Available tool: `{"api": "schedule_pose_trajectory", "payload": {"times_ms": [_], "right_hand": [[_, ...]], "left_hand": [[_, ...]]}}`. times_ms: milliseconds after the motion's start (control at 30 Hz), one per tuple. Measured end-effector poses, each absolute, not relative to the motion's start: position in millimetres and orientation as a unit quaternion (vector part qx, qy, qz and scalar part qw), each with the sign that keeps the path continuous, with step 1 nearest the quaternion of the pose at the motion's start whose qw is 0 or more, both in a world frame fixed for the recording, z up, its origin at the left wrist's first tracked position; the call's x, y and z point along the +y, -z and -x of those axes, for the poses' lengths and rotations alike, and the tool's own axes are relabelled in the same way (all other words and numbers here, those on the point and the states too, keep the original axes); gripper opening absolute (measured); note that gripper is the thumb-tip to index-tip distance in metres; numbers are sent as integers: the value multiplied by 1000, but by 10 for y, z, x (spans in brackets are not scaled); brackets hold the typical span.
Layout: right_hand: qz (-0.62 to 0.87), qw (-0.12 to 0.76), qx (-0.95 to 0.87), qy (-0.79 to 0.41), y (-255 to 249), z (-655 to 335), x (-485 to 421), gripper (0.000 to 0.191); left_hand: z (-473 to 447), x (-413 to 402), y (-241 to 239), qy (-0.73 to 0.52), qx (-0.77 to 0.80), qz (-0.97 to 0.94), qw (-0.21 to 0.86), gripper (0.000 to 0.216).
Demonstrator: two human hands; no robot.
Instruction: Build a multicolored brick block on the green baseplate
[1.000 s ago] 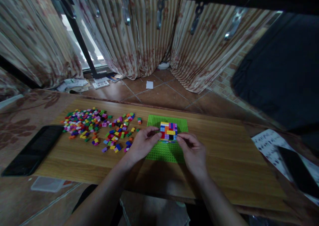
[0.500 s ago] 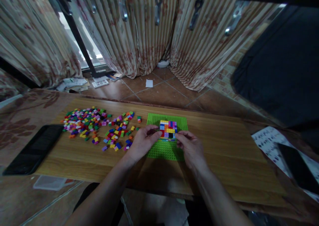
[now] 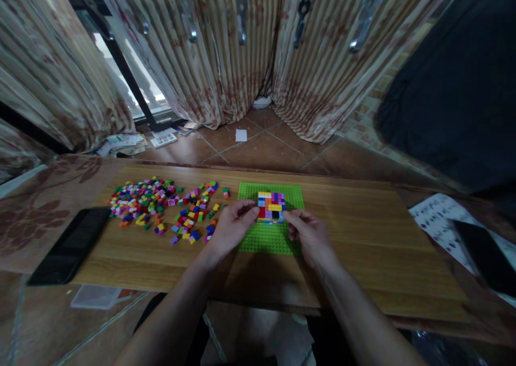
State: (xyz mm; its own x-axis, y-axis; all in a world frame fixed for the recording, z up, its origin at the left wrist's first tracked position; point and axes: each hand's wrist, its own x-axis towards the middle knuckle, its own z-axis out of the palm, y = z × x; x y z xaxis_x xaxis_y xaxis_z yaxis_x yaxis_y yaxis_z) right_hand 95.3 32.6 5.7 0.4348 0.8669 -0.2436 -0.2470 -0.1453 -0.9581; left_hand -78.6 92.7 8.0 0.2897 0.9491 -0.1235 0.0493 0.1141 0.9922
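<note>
A square block of multicoloured toy bricks (image 3: 271,207) sits on the green baseplate (image 3: 270,239) in the middle of the wooden board. At its left edge, the thumb and fingers of my left hand (image 3: 234,226) are closed on it. My right hand (image 3: 308,231) pinches the block's right front corner, thumb and forefinger together, with the other fingers curled under. The block's top is a patchwork of red, yellow, purple, blue, orange and black bricks. My fingers partly cover its sides.
A heap of loose bricks (image 3: 139,199) lies on the board (image 3: 363,248) to the left, with more scattered bricks (image 3: 195,215) nearer my left hand. A black phone-like slab (image 3: 68,248) rests at the left end. On the right lie a printed sheet (image 3: 439,215) and a dark phone (image 3: 484,253).
The camera view has shifted slightly, so the loose bricks and the black slab appear further right. Both hands stay at the block's sides, with only slight finger movement.
</note>
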Motion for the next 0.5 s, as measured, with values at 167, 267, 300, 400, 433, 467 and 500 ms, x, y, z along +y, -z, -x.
{"api": "schedule_pose_trajectory", "payload": {"times_ms": [167, 267, 300, 400, 433, 467, 500], "right_hand": [[604, 654, -281, -358, -67, -1097, 357, 35], [594, 658, -279, -370, -45, -1062, 402, 41], [587, 651, -282, -390, -33, -1026, 411, 43], [567, 621, -318, -439, -1, -902, 408, 45], [565, 612, -332, -442, 8, -871, 399, 45], [569, 607, -342, -438, 17, -851, 386, 45], [578, 604, -346, -425, 23, -844, 371, 46]], "left_hand": [[820, 941, -132, -400, 474, -530, 578, 40], [807, 893, -155, -412, 464, -518, 589, 46], [798, 871, -162, -411, 455, -516, 598, 48], [779, 815, -184, -397, 427, -523, 621, 50], [779, 806, -192, -390, 419, -529, 627, 50], [782, 802, -200, -384, 412, -532, 632, 51], [789, 802, -207, -379, 405, -532, 639, 52]]}}
